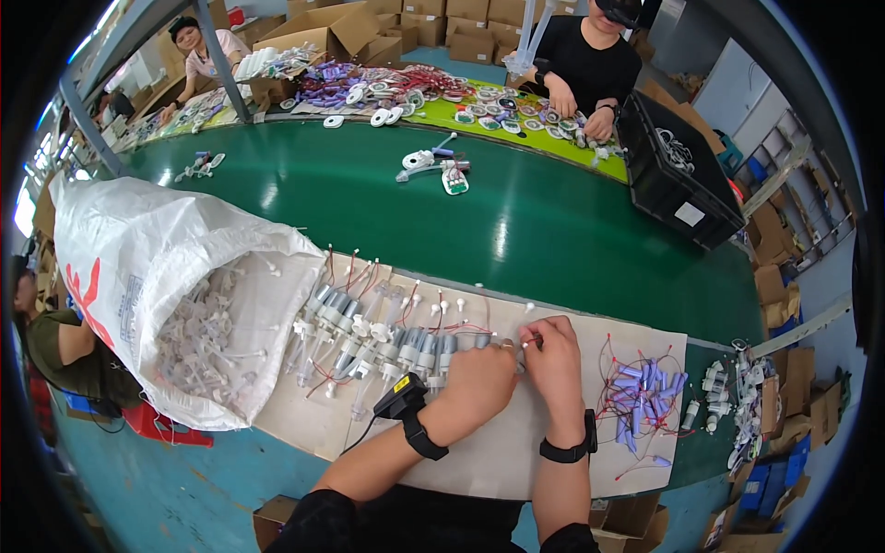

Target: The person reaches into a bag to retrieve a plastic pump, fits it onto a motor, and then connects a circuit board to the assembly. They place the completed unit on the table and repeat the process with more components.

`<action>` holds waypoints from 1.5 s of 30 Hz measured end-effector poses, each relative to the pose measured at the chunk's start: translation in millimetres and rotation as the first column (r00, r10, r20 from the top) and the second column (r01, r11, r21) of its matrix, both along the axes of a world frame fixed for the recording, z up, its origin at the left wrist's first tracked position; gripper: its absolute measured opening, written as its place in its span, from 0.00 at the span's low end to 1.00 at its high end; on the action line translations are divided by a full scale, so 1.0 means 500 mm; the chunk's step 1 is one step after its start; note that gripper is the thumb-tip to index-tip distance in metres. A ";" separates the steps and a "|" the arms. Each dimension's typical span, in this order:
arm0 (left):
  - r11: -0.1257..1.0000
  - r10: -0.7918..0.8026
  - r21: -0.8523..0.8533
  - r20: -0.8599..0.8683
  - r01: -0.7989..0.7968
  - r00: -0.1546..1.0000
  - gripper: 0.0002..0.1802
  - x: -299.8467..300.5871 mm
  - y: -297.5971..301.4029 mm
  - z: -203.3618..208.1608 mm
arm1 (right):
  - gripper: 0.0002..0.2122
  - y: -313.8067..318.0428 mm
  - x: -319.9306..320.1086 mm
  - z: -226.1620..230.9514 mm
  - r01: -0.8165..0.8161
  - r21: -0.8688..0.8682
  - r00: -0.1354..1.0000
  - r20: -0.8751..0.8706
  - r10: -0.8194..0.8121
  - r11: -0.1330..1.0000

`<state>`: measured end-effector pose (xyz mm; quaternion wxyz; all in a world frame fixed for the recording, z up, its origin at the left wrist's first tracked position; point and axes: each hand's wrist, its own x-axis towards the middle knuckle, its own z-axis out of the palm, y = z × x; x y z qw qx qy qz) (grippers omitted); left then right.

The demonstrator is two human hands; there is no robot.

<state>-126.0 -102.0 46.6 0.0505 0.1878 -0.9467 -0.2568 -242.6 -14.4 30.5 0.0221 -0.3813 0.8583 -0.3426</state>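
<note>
Curling beside grey-white cylinders (447,347), left hand (481,376) hides own fingertips; right hand (556,358) bent close; cannot tell either grip's state.

Assembly workshop: 1 green bench (498,230), stacked cardboard boxes (470,42)

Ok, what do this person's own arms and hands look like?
The left hand and right hand are gloveless. Black sleeves stop well short of the wrists. The left wrist has a black strap and a boxy black device with a yellow label and dark cable; the right has a black band with a dark block.
</note>
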 end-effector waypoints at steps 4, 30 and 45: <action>0.996 0.046 -0.080 0.014 -0.044 0.999 0.22 0.002 -0.001 0.002 | 0.04 -0.002 -0.003 -0.003 -0.027 -0.062 0.972 0.230 0.040 0.998; 0.975 0.099 -0.196 -0.020 -0.101 0.995 0.20 -0.026 0.015 0.020 | 0.13 0.664 -0.279 0.111 0.745 0.175 0.658 -0.350 -0.666 0.644; 0.962 0.192 -0.190 -0.031 -0.195 0.981 0.20 0.034 -0.057 0.003 | 0.16 0.576 -0.230 0.192 0.457 -0.503 0.796 0.599 -0.085 0.734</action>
